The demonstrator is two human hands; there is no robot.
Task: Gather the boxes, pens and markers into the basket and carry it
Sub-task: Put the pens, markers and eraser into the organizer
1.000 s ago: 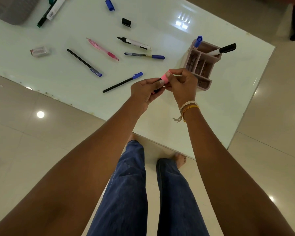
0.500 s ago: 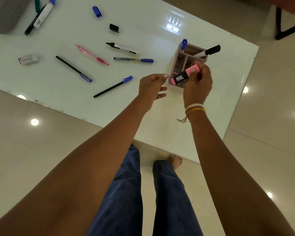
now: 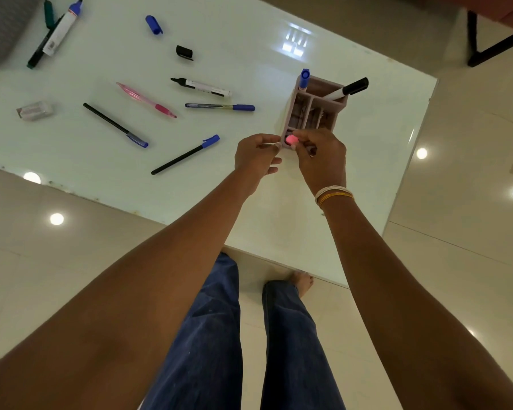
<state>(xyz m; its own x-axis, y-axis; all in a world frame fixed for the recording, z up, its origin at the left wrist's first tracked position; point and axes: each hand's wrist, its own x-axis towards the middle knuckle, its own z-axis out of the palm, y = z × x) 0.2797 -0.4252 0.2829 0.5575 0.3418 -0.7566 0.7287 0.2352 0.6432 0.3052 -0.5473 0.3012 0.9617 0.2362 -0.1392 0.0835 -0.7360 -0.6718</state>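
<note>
Right hand (image 3: 320,156) grips the pink highlighter (image 3: 291,139) over the holder (image 3: 314,110); left hand (image 3: 256,158) loosely open; 2 markers stowed, about 8 pens left on the bench (image 3: 249,202)

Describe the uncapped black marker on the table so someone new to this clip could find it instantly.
Start at the pinkish compartmented holder near the table's right edge, then look left. The uncapped black marker lies flat just above the blue-capped pen. Unlike its thin neighbours, it has a fat white barrel with a bare black tip.
</note>
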